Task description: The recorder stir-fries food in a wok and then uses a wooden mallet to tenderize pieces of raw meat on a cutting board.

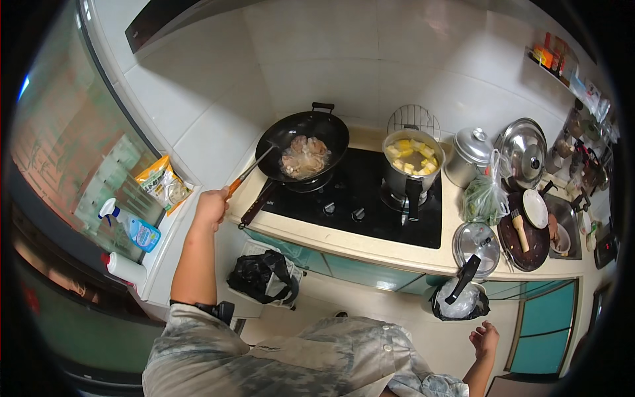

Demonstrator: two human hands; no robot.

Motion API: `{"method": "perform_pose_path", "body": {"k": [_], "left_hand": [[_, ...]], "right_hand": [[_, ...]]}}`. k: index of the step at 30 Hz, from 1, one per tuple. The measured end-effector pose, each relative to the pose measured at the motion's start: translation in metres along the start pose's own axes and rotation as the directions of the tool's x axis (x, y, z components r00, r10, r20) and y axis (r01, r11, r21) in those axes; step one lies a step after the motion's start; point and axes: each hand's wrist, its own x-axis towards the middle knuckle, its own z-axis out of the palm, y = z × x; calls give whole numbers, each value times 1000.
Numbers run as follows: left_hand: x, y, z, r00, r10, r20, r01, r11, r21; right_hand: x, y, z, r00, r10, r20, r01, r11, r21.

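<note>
My left hand (212, 207) grips the orange-brown handle of a long metal cooking utensil (254, 165). Its far end reaches over the left rim of a black wok (331, 124), and the shape of the head is hard to make out. Pieces of meat (303, 156) lie in bubbling liquid at the bottom of the wok, which sits on the left burner of a black glass hob (362, 183). Down at the lower right, my right hand (483, 340) hangs in the air, fingers loosely bent, nothing in it.
On the right burner, a pressure cooker pot (397, 173) holds yellow chunks in liquid. Its lid (466, 248) rests near the counter's front edge. Beside these are a bag of greens (481, 201), a round board (508, 243) and a sink (570, 208). A spray bottle (141, 232) lines the left sill.
</note>
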Motion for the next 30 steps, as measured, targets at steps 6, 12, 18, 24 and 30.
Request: {"method": "perform_pose_path", "body": {"k": [6, 12, 18, 24, 30], "left_hand": [[-2, -10, -5, 987, 125, -102, -103, 974, 202], [31, -10, 38, 955, 288, -72, -280, 954, 107], [80, 2, 123, 995, -55, 78, 77, 946, -314], [85, 0, 128, 992, -89, 88, 109, 959, -262], [69, -10, 96, 985, 161, 56, -157, 729, 667]], "right_hand": [[6, 2, 5, 1000, 24, 1, -24, 1000, -18], [8, -23, 26, 996, -36, 83, 40, 998, -48], [5, -35, 35, 988, -56, 146, 70, 993, -91], [6, -26, 10, 996, -47, 81, 52, 997, -60], [1, 0, -10, 1000, 26, 11, -25, 998, -59]]}}
